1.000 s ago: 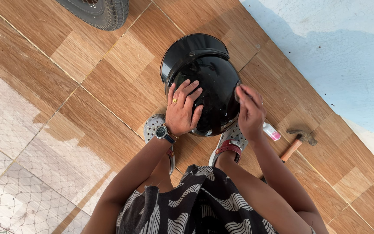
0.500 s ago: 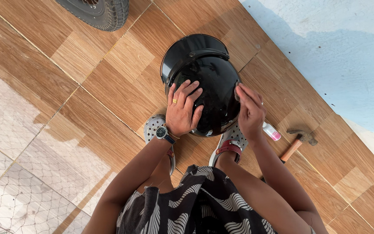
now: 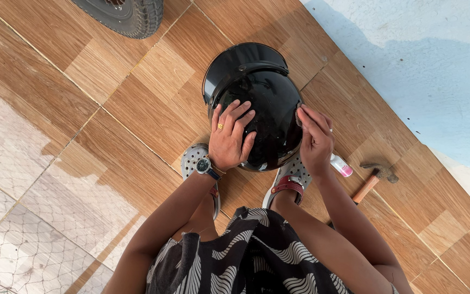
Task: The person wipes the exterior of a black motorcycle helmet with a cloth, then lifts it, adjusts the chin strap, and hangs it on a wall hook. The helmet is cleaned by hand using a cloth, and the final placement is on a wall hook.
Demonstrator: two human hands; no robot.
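Note:
A glossy black helmet (image 3: 257, 81) with a short visor sits in front of my knees, above the tiled floor. My left hand (image 3: 232, 136), wearing a ring and a wristwatch, lies flat on the helmet's top with fingers spread, holding it steady. My right hand (image 3: 315, 140) is at the helmet's right side. Its fingertips pinch a small grey piece (image 3: 299, 116) against the shell; what it is I cannot tell. The helmet's lower edge is hidden behind both hands.
A black tyre (image 3: 126, 13) lies at the top edge. A hammer (image 3: 373, 177) and a small white bottle with a pink cap (image 3: 341, 165) rest on the wood-look tiles (image 3: 137, 103) to the right, near a pale blue wall (image 3: 409, 65). My sandalled feet (image 3: 194, 160) are below the helmet.

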